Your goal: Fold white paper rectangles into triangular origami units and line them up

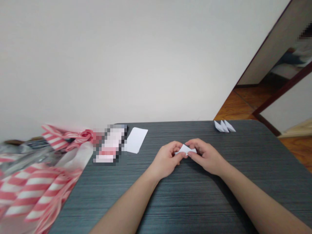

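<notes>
Between my two hands is a small piece of folded white paper [184,149], with a pointed top and edges spreading to both sides. My left hand [168,159] pinches its left part between thumb and fingers. On the other side, my right hand [207,156] grips the right part the same way, thumb in front. Both thumbs nearly meet at the lower edge, and the fingers behind the paper are partly hidden. A stack of flat white paper [136,140] lies beyond my left hand. Several folded white paper pieces [224,126] sit in a row at the far right.
The dark wood-grain table [175,204] stands against a pale wall [146,65]. A blurred-out flat object [110,144] lies at its left edge. Red-and-white striped cloth [31,185] is heaped left of the table. A doorway with wooden floor [236,104] opens at the right.
</notes>
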{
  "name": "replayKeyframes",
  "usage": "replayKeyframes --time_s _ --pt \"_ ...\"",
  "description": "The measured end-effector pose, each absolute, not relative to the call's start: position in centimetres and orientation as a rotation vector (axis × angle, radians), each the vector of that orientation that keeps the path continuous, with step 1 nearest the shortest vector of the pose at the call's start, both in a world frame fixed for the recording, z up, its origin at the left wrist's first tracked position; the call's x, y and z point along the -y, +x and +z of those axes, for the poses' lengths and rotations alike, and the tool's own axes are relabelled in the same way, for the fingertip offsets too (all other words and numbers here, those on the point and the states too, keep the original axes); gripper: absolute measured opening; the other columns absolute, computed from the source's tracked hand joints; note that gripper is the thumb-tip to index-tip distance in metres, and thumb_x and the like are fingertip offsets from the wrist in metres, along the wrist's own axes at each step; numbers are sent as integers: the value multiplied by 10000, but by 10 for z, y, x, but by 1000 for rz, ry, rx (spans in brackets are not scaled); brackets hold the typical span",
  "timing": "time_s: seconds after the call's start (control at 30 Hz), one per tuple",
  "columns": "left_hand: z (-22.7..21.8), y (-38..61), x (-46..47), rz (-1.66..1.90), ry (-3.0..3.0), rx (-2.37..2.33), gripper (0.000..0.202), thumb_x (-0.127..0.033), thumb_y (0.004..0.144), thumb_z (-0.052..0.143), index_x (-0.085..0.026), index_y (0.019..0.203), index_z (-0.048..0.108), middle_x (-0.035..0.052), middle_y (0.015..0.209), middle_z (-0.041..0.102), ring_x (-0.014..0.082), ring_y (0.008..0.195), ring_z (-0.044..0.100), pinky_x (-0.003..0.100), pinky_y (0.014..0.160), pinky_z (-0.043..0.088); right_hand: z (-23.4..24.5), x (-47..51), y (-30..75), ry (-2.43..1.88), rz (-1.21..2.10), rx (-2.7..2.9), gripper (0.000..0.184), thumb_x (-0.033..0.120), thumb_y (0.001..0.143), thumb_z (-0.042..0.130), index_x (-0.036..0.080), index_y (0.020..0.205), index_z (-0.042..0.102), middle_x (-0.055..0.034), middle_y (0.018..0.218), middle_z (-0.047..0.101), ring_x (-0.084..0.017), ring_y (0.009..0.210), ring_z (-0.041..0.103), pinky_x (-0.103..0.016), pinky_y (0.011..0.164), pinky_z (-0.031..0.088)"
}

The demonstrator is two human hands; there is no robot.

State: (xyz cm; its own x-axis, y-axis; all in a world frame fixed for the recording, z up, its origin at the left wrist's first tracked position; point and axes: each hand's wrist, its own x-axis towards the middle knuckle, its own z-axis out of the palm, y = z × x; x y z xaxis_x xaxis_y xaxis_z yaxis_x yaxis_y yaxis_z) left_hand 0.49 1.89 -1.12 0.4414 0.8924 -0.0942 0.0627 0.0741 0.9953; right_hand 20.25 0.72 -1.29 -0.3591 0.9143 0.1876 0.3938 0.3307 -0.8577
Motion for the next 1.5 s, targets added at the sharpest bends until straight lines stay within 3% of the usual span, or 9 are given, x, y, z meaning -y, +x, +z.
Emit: replayKeyframes --time_s 0.07,0.17,0.23,0.33,0.97,1.2,1.5 --pt "-12 4 -19 785 1384 -943 108 -201 833 627 -159 931 612 -15 746 637 65 540 496 182 510 392 -15 -7 203 -1174 1044 1842 250 238 891 599 195 1133 557 0 802 633 -128 612 555 -241 572 422" --pt "-13 4 -19 791 1392 -944 103 -211 848 613 -166 941 604 -20 739 630 65 534 492 182 503 381 -13 -8 204 -1294 1133 1812 116 295 885 612 181 908 601 23 626 598 -123 526 524 -230 506 381" --pt "-13 4 -19 796 1393 -942 97 -219 855 605 -170 938 600 -22 735 625 68 534 492 183 497 373 -9 -9 204 -1346 1191 1815 178 312 899 591 181 778 600 36 521 560 -118 473 500 -226 485 363" --pt "-13 5 -19 801 1392 -945 98 -219 854 600 -170 939 596 -15 750 632 74 540 499 188 496 375 -4 -9 204 -1357 1188 1821 226 303 909 573 179 723 608 28 507 585 -114 468 518 -226 512 385" --pt "-9 3 -19 758 1447 -996 171 -282 872 592 -165 993 622 24 819 703 80 526 515 204 526 409 -2 -9 205 -1336 1126 1809 228 279 941 516 190 742 580 36 546 570 -119 512 515 -240 562 400" --pt "-7 -1 -19 677 1605 -1065 258 -351 927 517 -171 815 662 -24 576 587 96 505 500 206 530 386 -4 -9 206 -1343 1147 1776 240 294 947 513 192 735 564 42 543 561 -117 507 506 -240 561 394" --pt "-6 -2 -19 664 1622 -1089 377 -426 955 457 -171 734 625 -18 551 577 106 490 507 215 530 380 -3 -9 205 -1348 1134 1806 252 295 944 514 193 720 567 42 529 566 -115 494 508 -233 553 398"
